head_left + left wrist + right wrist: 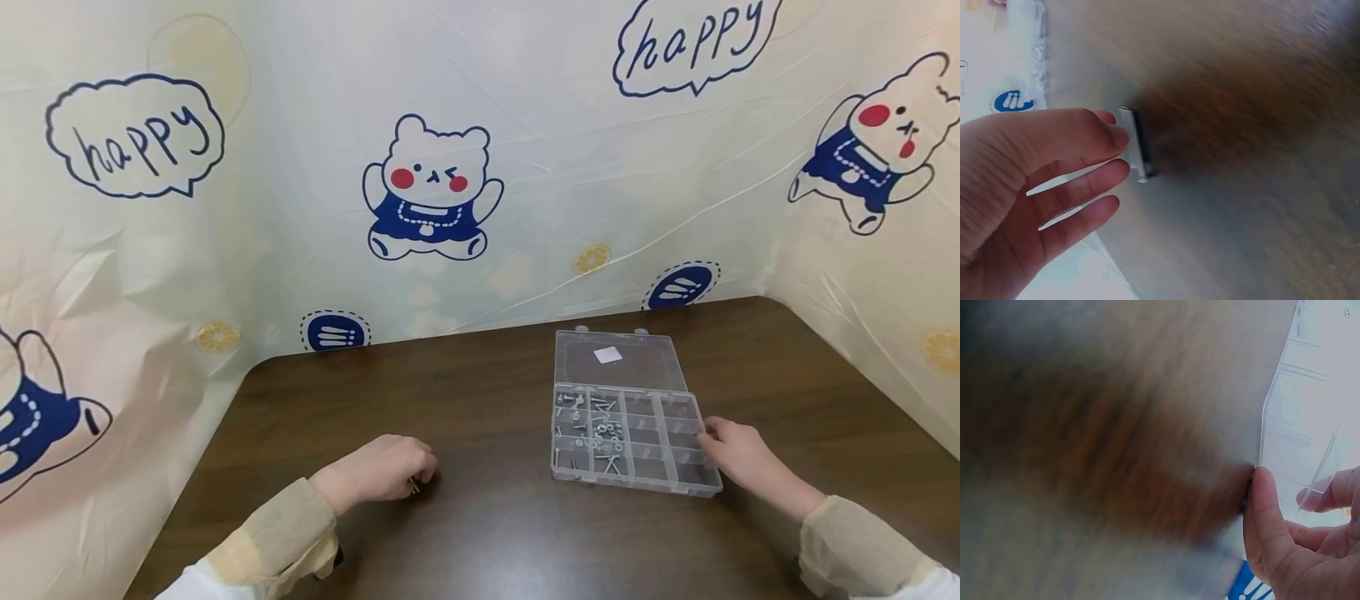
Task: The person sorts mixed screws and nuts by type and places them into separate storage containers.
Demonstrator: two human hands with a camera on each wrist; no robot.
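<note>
My left hand [382, 471] is low over the left half of the table. In the left wrist view its thumb and fingers pinch a slim silvery metal piece [1134, 144], too blurred to tell its kind; the other fingers are loosely bent. On the right, a clear plastic compartment box [666, 460] lies with its lid [645, 358] folded open towards the back. Screws [611, 464], nuts and washers [606, 433] lie in its left compartments. My right hand [738, 454] grips the box's right wall, with fingertips [1264, 484] against the side.
The dark wooden table [465, 533] extends around both hands. Behind and beside it hangs a printed curtain [525, 183] with bears and the word happy. A small white paper square [608, 355] is at the lid.
</note>
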